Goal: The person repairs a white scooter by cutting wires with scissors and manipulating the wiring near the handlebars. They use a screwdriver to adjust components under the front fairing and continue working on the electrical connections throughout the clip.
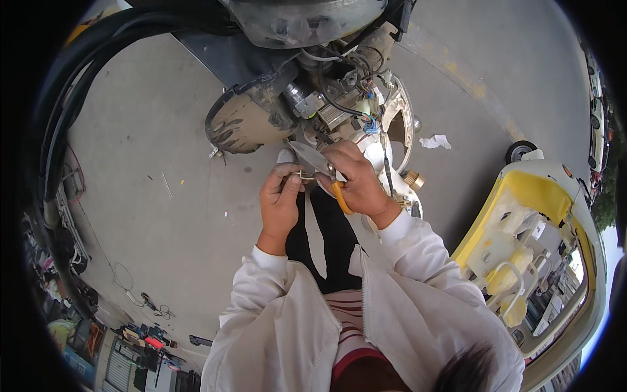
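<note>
In front of my body, my right hand [360,179] is wrapped round a pair of scissors [340,197] with yellow-orange handles. Their wide metal blades point up and left, past the fingertips of my left hand [279,202]. Thumb and fingers of that hand are pinched on a thin pale strip [306,175], which runs across to the scissors; whether it is a wire or a tie I cannot tell. Just beyond both hands is an opened vehicle front, with bundled wiring, a blue connector [370,125] and a silver cylindrical motor [302,99].
A mud-stained, cup-shaped cover [248,124] hangs left of the wiring. Thick black hoses [85,72] arch along the far left. At right stands a yellow and cream vehicle [522,228]. White paper [435,141] lies on the concrete floor, and tools and cables [157,340] clutter the lower left.
</note>
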A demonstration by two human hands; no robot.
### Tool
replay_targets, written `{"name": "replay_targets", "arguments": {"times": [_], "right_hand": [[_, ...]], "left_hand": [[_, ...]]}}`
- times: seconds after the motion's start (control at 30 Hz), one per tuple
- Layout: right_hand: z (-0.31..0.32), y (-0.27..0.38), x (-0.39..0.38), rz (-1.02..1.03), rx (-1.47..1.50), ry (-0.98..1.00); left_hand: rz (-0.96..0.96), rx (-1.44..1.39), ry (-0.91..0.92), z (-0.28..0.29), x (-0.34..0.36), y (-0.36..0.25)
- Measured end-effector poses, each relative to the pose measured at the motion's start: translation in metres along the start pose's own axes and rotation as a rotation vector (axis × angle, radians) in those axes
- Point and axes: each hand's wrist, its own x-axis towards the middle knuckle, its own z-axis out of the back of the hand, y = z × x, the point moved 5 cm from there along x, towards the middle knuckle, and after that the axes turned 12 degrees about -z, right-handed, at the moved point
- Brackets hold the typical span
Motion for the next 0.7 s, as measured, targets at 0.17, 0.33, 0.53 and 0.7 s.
{"name": "replay_targets", "arguments": {"times": [0.17, 0.33, 0.53, 0.7], "right_hand": [[-0.002, -0.001, -0.007, 0.024, 0.056, 0.154], [-0.006, -0.004, -0.013, 0.065, 0.119, 0.149], [-0.013, -0.008, -0.018, -0.095, 0.185, 0.125], [-0.015, -0.014, -0.020, -0.294, 0.362, 0.136]], "left_hand": [[0.043, -0.113, 0.090, 0.006, -0.006, 0.004], [0.131, -0.137, 0.116, 0.007, -0.015, 0.010], [-0.035, -0.146, 0.191, -0.010, -0.010, -0.021], [-0.084, 0.044, 0.179, -0.012, -0.004, -0.021]]}}
